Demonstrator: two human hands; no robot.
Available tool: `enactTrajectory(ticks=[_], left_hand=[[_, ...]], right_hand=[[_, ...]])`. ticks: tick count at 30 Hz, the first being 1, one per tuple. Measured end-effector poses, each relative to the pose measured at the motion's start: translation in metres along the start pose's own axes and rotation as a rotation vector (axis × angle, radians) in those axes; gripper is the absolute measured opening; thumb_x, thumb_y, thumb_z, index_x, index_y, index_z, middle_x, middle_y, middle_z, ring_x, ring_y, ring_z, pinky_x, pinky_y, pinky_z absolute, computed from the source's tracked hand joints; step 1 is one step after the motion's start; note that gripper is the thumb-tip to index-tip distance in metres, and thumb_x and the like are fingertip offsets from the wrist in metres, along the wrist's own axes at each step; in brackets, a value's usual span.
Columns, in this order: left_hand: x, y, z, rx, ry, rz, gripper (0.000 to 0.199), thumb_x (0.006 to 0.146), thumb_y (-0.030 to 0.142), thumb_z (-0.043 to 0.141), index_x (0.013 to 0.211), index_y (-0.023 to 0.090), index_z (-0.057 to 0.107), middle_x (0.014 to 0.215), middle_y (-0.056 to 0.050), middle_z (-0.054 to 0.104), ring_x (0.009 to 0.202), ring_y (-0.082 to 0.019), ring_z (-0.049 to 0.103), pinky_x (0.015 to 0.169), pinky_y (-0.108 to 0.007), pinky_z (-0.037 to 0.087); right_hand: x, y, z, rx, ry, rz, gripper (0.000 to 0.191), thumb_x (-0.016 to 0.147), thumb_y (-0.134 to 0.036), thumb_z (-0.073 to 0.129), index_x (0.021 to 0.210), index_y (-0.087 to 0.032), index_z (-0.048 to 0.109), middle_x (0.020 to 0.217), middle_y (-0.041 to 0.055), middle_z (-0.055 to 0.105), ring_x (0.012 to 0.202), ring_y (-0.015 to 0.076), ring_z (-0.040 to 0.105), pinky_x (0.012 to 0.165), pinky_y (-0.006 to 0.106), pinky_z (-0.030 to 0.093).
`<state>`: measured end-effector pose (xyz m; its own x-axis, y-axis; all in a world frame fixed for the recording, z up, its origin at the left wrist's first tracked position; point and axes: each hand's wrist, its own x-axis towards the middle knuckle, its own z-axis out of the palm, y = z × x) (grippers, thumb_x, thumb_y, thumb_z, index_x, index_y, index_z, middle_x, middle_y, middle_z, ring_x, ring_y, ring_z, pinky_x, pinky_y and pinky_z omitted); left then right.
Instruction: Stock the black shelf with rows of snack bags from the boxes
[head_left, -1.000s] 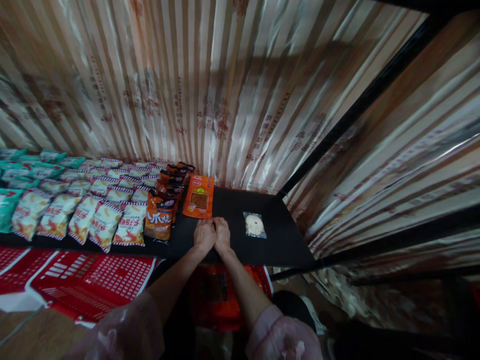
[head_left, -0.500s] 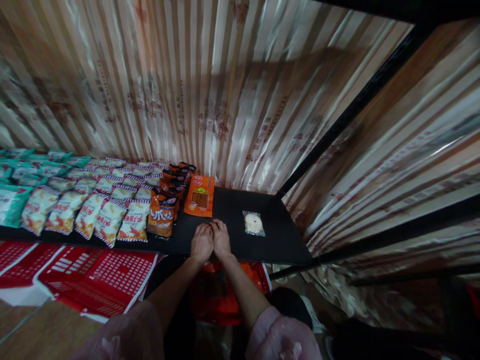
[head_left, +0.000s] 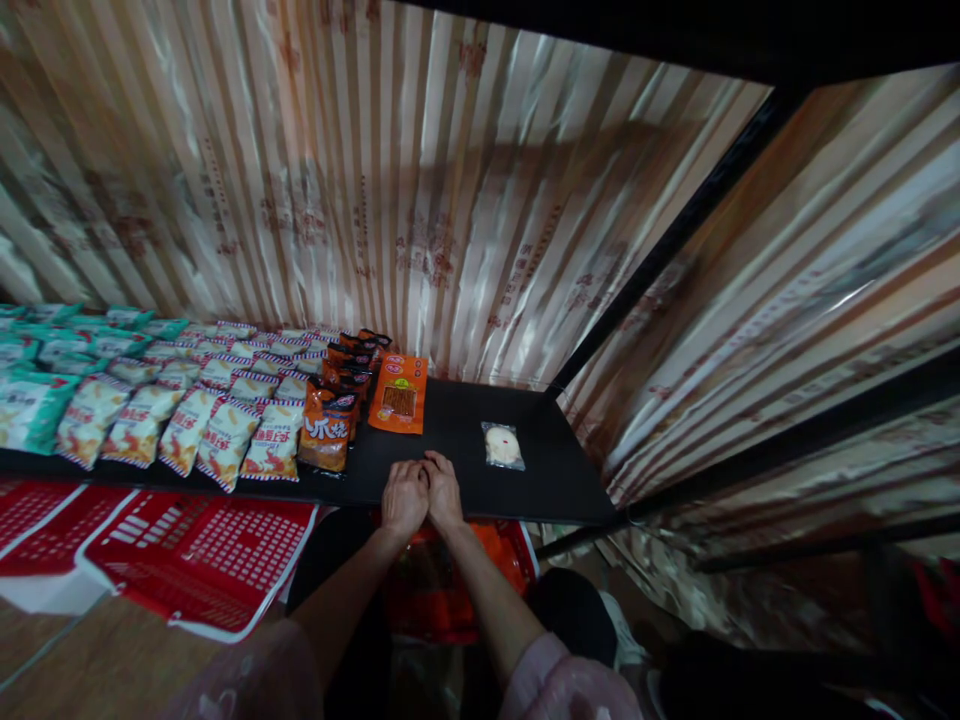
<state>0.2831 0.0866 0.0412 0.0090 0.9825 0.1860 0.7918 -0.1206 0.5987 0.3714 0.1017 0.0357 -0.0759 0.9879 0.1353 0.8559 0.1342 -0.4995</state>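
My left hand and my right hand rest side by side, touching, at the front edge of a black shelf. The fingers of both are curled; anything between them is too small or hidden to make out. Just behind them lies a flat orange packet. A small clear packet with a round white item lies to their right. Orange and black bags stand to the left, beside several white striped bags.
Teal bags fill the shelf's far left. Red baskets sit below, and one with orange packets is under my forearms. A black post rises at the right before striped sheeting.
The view has shifted slightly. Both hands have drawn a little towards the shelf's front edge and stay together. The packets keep their places.
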Motion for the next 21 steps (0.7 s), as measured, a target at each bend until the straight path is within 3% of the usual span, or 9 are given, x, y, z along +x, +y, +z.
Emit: enactTrajectory(ticks=[10,21], left_hand=[[-0.029,0.008,0.004,-0.009,0.005,0.031,0.029,0.082,0.012,0.037,0.098,0.013,0.062,0.102,-0.009,0.062,0.099,-0.02,0.051,0.093,-0.032,0.041],[-0.044,0.004,0.008,-0.021,0.02,0.075,0.03,0.081,0.009,0.037,0.098,0.013,0.062,0.102,-0.009,0.061,0.101,-0.02,0.05,0.095,-0.033,0.041]], right_hand=[[-0.028,0.007,0.0,0.078,0.052,0.036,0.034,0.079,-0.011,0.042,0.1,-0.019,0.067,0.118,0.0061,0.059,0.11,0.017,0.052,0.095,0.026,0.04],[-0.043,0.009,0.003,0.159,0.06,0.036,0.034,0.08,-0.012,0.039,0.099,-0.015,0.067,0.117,0.0088,0.058,0.109,0.0176,0.05,0.095,0.025,0.039]])
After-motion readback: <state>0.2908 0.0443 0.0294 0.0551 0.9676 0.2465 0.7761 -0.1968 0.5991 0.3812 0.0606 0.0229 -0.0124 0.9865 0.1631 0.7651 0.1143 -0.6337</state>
